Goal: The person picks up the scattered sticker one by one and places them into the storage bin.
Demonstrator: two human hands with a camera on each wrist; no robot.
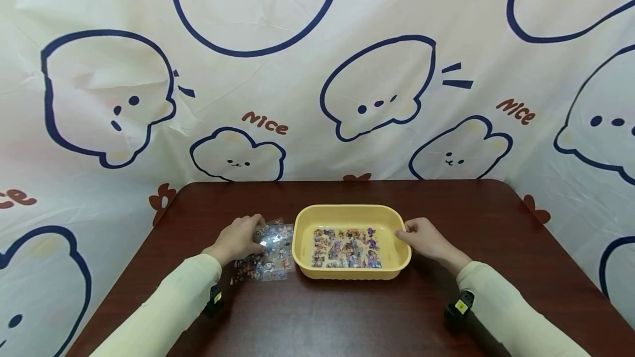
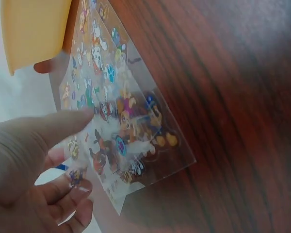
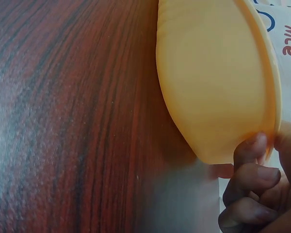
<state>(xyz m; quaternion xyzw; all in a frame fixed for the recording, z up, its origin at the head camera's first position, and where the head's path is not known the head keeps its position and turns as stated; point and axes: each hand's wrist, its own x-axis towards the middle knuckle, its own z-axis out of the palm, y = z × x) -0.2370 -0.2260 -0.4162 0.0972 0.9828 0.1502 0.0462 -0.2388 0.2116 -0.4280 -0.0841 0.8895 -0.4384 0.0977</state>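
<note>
My left hand [image 1: 239, 241] is at clear sticker sheets [image 1: 278, 252] left of the yellow basin. In the left wrist view, the thumb [image 2: 63, 126] lies over the sheets [image 2: 106, 82], which carry small cartoon figures, while curled fingers [image 2: 63, 194] show at their edge. A small printed figure shows against one finger. The yellow basin [image 1: 352, 273] stands upright on the table, with a printed sheet of cartoon figures [image 1: 345, 248] lying flat inside. My right hand [image 1: 424, 238] pinches the basin's right rim between thumb and fingers; the right wrist view shows fingers bent against the basin's wall [image 3: 218, 87].
The dark red-brown wooden table [image 1: 347, 318] carries everything. Behind it and along both sides hangs a pale cloth [image 1: 297, 87] printed with blue-outlined animals. The sheets lie close against the basin's left side.
</note>
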